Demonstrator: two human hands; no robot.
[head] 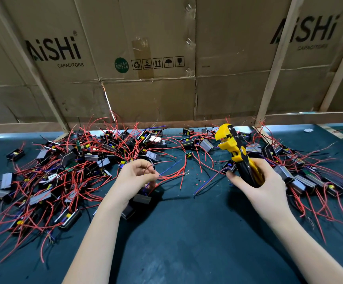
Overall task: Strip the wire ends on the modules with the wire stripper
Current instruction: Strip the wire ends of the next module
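1. My left hand (134, 177) pinches a wire (171, 173) between thumb and fingertips, with its module (143, 198) hanging just below the palm, so the loose ends point right, toward the tool.
2. My right hand (254, 181) wraps its fingers round the stripper (235, 152) handles; its yellow head stands upright, jaws clear of any wire, ready to come down on the offered end.
3. Unsorted modules lie in a pile (64, 167) on the left of the table (187, 232); another heap (301, 175) lies on the right.
4. I judge this the aiming step: the wire is not yet in the jaws.
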